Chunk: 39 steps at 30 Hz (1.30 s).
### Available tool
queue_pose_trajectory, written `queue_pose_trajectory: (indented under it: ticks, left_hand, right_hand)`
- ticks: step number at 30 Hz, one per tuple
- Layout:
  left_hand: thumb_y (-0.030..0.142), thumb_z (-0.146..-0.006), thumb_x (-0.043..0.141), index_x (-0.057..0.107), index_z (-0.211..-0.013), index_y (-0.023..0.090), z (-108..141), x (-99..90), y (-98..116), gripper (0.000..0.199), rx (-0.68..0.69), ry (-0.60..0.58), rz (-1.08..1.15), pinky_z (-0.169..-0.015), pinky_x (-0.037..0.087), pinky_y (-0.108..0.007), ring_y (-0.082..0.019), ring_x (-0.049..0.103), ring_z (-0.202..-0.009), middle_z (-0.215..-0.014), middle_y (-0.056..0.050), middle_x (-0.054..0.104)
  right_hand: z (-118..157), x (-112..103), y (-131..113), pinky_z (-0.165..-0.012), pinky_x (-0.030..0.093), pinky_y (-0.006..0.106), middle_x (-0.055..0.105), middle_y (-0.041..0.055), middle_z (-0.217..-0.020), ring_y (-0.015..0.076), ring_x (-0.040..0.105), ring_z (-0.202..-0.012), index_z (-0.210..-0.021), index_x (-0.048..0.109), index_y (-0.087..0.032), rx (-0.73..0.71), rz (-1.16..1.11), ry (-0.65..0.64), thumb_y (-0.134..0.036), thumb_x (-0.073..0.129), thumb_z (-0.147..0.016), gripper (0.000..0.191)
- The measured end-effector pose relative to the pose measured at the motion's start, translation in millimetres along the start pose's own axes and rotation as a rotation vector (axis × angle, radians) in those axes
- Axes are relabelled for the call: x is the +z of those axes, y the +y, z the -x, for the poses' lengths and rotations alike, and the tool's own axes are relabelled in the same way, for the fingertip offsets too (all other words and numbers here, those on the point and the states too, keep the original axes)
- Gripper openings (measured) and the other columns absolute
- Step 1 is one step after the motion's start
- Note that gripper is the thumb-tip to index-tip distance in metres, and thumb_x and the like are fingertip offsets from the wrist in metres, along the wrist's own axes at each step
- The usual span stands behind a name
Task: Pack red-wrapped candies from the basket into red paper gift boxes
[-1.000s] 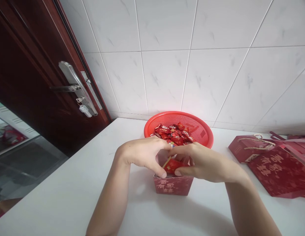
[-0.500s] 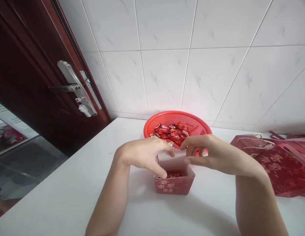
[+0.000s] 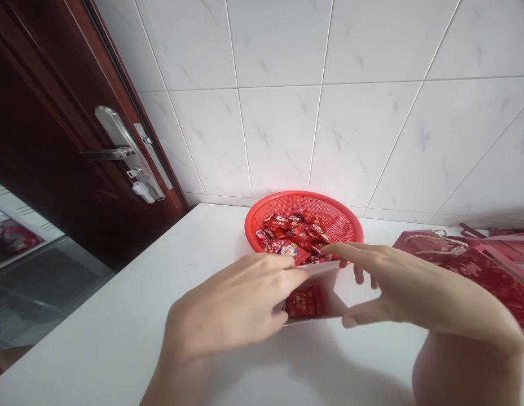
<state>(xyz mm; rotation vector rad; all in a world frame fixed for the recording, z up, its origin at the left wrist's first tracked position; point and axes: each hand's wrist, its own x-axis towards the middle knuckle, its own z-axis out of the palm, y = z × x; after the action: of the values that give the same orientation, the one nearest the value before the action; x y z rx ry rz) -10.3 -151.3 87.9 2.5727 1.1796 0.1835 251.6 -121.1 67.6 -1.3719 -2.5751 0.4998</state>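
Note:
A small red paper box [image 3: 328,268], pale inside and without a closed top, stands between my two hands in front of the basket. Red packets [image 3: 303,303] lie in it. My left hand [image 3: 257,299] grips the box's left side, its thumb bent at the front left corner and its fingers along the back. At the right side my right hand [image 3: 378,287] is open, thumb and fingers apart; the thumb tip lies by the front right corner and the index finger reaches past the back panel. Whether it touches the box I cannot tell.
Behind the box, a red plastic basket [image 3: 358,230] holds many red-wrapped sweets [image 3: 298,234]. Red gift bags [image 3: 469,256] with rope handles lie at the right. A tiled wall [image 3: 282,135] borders the white table [image 3: 168,282], and a dark wooden door [image 3: 67,113] stands left.
The box's mouth has tipped towards me, so its inside shows more. My left hand has closed on its left side. My right hand has spread its fingers and shifted to the right.

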Motion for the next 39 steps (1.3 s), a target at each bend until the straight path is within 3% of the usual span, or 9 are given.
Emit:
queue_pose_trajectory:
  ticks: [2, 5, 10, 16, 21, 26, 30, 36, 39]
  left_hand:
    - [0.009, -0.084, 0.055, 0.067, -0.122, 0.029, 11, 3.9, 4, 0.044, 0.032, 0.076, -0.078, -0.086, 0.050, -0.033, -0.024, 0.068, -0.101, -0.114, -0.003, 0.072]
    - [0.012, -0.090, 0.053, 0.065, -0.129, 0.028, 25, 6.5, 9, 0.044, 0.093, 0.162, -0.164, -0.096, 0.051, -0.036, -0.026, 0.067, -0.111, -0.127, -0.007, 0.070]
    - [0.013, -0.088, 0.058, 0.067, -0.132, 0.030, 31, -1.2, 9, 0.048, 0.114, 0.192, -0.071, -0.092, 0.056, -0.032, -0.025, 0.070, -0.107, -0.125, -0.005, 0.072]
    - [0.016, -0.079, 0.064, 0.082, -0.109, 0.029, 7, -16.3, -14, 0.037, 0.084, 0.321, 0.264, -0.082, 0.060, -0.032, -0.023, 0.074, -0.088, -0.101, -0.001, 0.080]
    - [0.012, -0.072, 0.066, 0.084, -0.102, 0.023, -19, -16.9, -43, 0.037, 0.060, 0.406, 0.513, -0.073, 0.058, -0.031, -0.022, 0.073, -0.083, -0.093, -0.003, 0.082]
    - [0.014, -0.069, 0.070, 0.084, -0.097, 0.022, -28, -15.6, -51, 0.032, 0.052, 0.433, 0.640, -0.066, 0.054, -0.028, -0.020, 0.070, -0.078, -0.088, -0.004, 0.081]
    - [0.030, -0.080, 0.074, 0.084, -0.097, 0.019, -28, -15.3, -48, 0.023, 0.077, 0.464, 0.759, -0.057, 0.049, -0.027, -0.018, 0.067, -0.069, -0.084, -0.008, 0.079]
    - [0.045, -0.083, 0.079, 0.077, -0.118, 0.021, -29, -12.9, -50, 0.042, 0.091, 0.424, 0.890, -0.060, 0.050, -0.026, -0.016, 0.064, -0.069, -0.085, -0.006, 0.074]
    - [0.045, -0.082, 0.081, 0.074, -0.124, 0.021, -30, -12.9, -50, 0.049, 0.099, 0.414, 0.931, -0.064, 0.054, -0.027, -0.018, 0.068, -0.075, -0.098, -0.008, 0.076]
  right_hand:
    - [9, 1, 5, -0.073, 0.059, 0.042, 0.072, 0.0133, -0.128, 0.0326, 0.073, -0.088, -0.149, 0.055, -0.029, -0.065, -0.025, 0.030, -0.066, 0.085, -0.066, 0.095]
    - [20, 2, 6, -0.067, 0.060, 0.041, 0.073, 0.0123, -0.125, 0.0330, 0.073, -0.086, -0.150, 0.054, -0.032, -0.128, -0.023, 0.051, -0.061, 0.090, -0.061, 0.100]
    - [20, -4, -8, -0.069, 0.061, 0.040, 0.074, 0.0112, -0.124, 0.0323, 0.074, -0.088, -0.149, 0.056, -0.031, -0.147, -0.026, 0.045, -0.045, 0.092, -0.065, 0.092]
    - [-1, -18, -6, -0.070, 0.061, 0.032, 0.077, 0.0058, -0.097, 0.0215, 0.073, -0.078, -0.144, 0.058, -0.023, -0.253, -0.308, -0.055, -0.038, 0.081, -0.080, 0.070]
    - [-25, -18, 7, -0.080, 0.061, 0.036, 0.076, 0.0057, -0.092, 0.0209, 0.073, -0.083, -0.136, 0.060, -0.018, -0.343, -0.529, -0.028, -0.032, 0.073, -0.089, 0.051]
    - [-36, -14, 6, -0.070, 0.060, 0.033, 0.074, 0.0051, -0.085, 0.0194, 0.070, -0.076, -0.114, 0.069, -0.017, -0.323, -0.636, 0.090, -0.034, 0.072, -0.090, 0.029]
    - [-38, -11, 2, -0.062, 0.058, 0.030, 0.074, 0.0067, -0.085, 0.0184, 0.068, -0.073, -0.104, 0.070, -0.017, -0.265, -0.738, 0.231, -0.038, 0.073, -0.090, 0.026]
    - [-40, -10, 2, -0.056, 0.054, 0.027, 0.072, 0.0047, -0.074, 0.0159, 0.065, -0.064, -0.092, 0.069, -0.017, -0.242, -0.849, 0.414, -0.040, 0.080, -0.084, 0.027]
    - [-40, -10, -1, -0.056, 0.054, 0.028, 0.070, 0.0036, -0.072, 0.0160, 0.064, -0.064, -0.085, 0.068, -0.018, -0.219, -0.840, 0.492, -0.044, 0.083, -0.081, 0.030]
